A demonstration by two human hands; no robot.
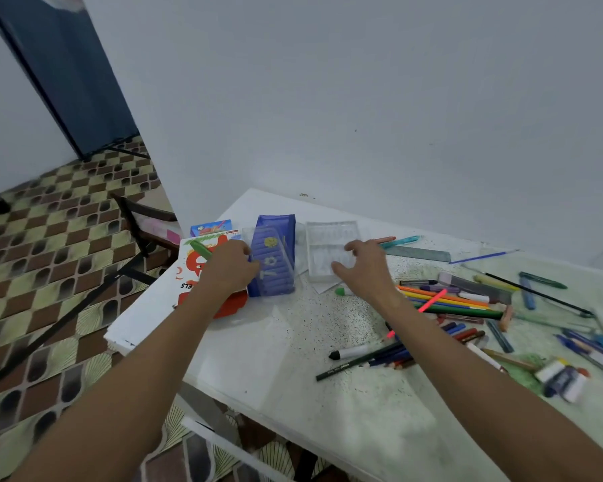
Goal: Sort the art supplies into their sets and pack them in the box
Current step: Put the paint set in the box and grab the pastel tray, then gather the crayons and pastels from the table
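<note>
Gripping the blue case point(274, 260) at its near-left edge, the left hand point(231, 266) is curling round it on the white table point(258, 360). Just right of that grip, the right hand point(364, 264) is resting with fingers spread on the clear tray point(331, 238), while loose pencils point(446, 300) are lying farther right.

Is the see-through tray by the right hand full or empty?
Empty. The clear tray shows only its bare ribbed compartments; the pens and pencils lie loose on the table.

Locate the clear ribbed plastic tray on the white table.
The clear ribbed plastic tray lies at the table's far side, right of the blue plastic case, under the right hand.
</note>
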